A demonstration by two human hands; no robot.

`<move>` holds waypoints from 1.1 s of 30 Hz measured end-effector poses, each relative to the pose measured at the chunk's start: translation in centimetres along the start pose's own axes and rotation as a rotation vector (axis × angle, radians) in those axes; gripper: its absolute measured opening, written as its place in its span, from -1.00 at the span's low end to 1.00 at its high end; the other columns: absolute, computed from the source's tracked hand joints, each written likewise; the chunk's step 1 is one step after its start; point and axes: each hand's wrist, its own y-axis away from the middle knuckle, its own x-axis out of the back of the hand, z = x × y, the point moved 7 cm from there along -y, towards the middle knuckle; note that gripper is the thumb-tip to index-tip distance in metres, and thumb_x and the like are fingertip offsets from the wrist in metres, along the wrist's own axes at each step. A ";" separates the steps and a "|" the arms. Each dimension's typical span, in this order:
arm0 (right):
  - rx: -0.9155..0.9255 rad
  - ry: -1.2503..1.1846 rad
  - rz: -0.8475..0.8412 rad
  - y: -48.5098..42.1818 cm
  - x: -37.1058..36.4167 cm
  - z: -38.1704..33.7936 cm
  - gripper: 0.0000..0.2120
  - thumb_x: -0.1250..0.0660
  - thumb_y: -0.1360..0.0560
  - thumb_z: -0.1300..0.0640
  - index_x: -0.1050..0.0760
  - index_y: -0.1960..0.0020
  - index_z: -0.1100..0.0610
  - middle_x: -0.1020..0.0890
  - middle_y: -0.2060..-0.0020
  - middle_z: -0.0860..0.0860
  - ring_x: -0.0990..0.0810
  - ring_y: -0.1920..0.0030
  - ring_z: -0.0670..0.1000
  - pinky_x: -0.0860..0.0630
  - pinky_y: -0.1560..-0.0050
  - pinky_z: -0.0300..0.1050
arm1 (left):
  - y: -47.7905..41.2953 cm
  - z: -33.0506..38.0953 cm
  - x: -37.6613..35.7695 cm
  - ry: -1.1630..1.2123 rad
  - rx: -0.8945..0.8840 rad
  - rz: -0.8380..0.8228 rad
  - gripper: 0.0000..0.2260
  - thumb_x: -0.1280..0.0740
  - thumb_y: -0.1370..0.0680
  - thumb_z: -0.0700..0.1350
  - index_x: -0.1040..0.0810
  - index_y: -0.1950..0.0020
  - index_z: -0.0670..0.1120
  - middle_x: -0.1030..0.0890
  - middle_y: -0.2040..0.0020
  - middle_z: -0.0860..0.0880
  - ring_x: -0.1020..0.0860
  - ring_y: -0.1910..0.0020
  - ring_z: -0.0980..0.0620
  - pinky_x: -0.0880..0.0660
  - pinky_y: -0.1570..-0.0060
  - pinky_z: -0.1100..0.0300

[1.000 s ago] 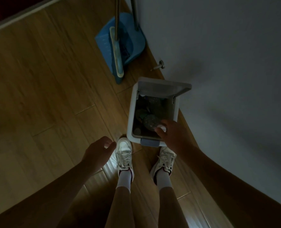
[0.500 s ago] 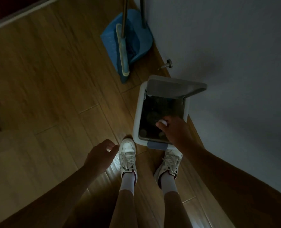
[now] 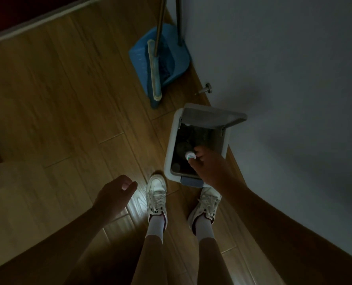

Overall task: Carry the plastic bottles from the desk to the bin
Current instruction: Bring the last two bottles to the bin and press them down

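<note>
A white pedal bin [image 3: 172, 140] stands on the wooden floor against the wall, its lid [image 3: 208, 117] tipped up. My right hand [image 3: 209, 167] hovers over the bin's opening, fingers closed on a plastic bottle whose white cap [image 3: 190, 155] shows at my fingertips; the bottle's body is hidden under the hand. Dark shapes lie inside the bin, too dim to name. My left hand [image 3: 114, 194] hangs loosely curled and empty, left of my feet. My right foot [image 3: 205, 204] rests at the bin's blue pedal [image 3: 191, 181].
A blue dustpan [image 3: 160, 56] with a broom [image 3: 155, 79] leans at the wall beyond the bin. A metal door stop [image 3: 205, 90] sticks up from the floor near the wall. The grey wall runs along the right. Open wooden floor lies to the left.
My right hand with the bottle has shifted slightly further over the bin's opening. The view has drifted, so the bin sits more to the right. My left hand stays put.
</note>
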 end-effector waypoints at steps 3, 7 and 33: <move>0.148 -0.028 0.104 3.0 4.4 -2.7 -0.58 -0.30 -0.58 0.00 -0.43 -0.41 0.05 -0.59 -0.26 0.04 -0.56 -0.25 0.02 -0.48 -0.23 -0.13 | 0.8 1.0 1.0 -0.003 0.007 0.007 -0.79 -0.26 -0.63 0.11 -0.55 -0.12 0.02 -0.56 0.08 0.12 -0.54 0.16 0.17 -0.43 0.23 0.22; 0.313 -0.100 0.292 5.5 11.2 -6.5 -0.66 -0.31 -0.58 0.05 -0.47 -0.35 0.02 -0.57 -0.26 0.00 -0.50 -0.23 -0.08 -0.40 -0.21 -0.26 | 1.9 2.5 2.0 0.032 0.005 0.015 -0.81 -0.27 -0.63 0.09 -0.56 -0.09 0.01 -0.58 0.10 0.12 -0.55 0.16 0.13 -0.44 0.24 0.22; 0.224 0.461 -0.036 4.8 -6.1 2.7 -0.29 -0.27 -0.57 -0.01 -0.04 -0.60 0.12 -0.03 -0.61 0.06 -0.01 -0.60 0.10 -0.15 -0.52 0.11 | 4.5 -3.9 -1.3 0.139 0.108 0.007 -0.87 -0.32 -0.60 0.09 -0.52 0.13 0.12 -0.58 0.16 0.15 -0.59 0.13 0.03 -0.54 0.10 0.09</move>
